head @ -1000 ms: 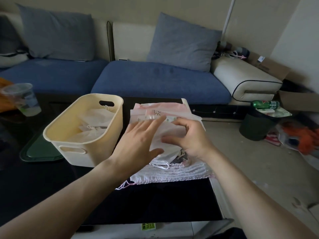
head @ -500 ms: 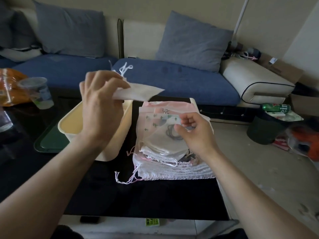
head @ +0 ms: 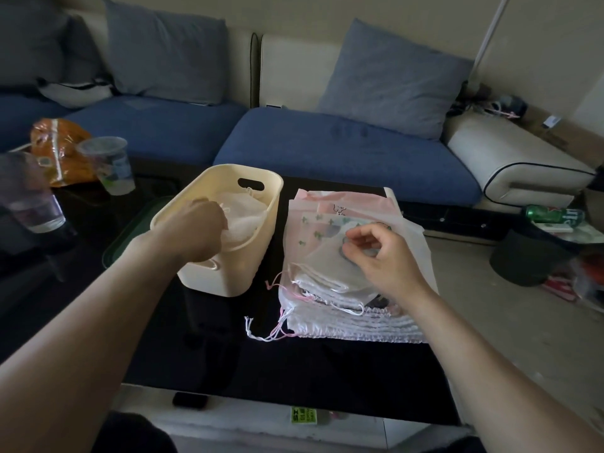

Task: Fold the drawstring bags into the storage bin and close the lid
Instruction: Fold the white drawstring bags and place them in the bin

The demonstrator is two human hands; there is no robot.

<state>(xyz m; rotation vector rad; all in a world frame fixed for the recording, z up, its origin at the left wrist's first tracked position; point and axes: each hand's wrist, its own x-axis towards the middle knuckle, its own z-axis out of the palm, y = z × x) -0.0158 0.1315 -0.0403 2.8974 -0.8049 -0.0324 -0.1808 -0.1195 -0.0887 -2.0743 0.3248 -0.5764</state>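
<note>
Drawstring bags (head: 346, 273) stacked just right of storage bin (head: 261, 243) for easy reach | left hand (head: 196, 223) inside bin, fingers curled on folded bag (head: 243, 220), seating it | right hand (head: 379, 253) fingers pinching stack's top bag, readying next fold

Dim room, beige walls (head: 408, 14). Blue sofa (head: 327, 152) runs along back wall w/ two grey-blue cushions (head: 392, 83) and a cream armrest (head: 510, 158) on the rt end. Black glossy coffee table (head: 294, 364) in front. On its left: two plastic cups (head: 108, 165) and an orange bag (head: 58, 145). Floor (head: 506, 322) pale, scuffed. Rt side is cluttered (green can (head: 552, 214) on a dark bin (head: 523, 259), cardboard box behind).
</note>
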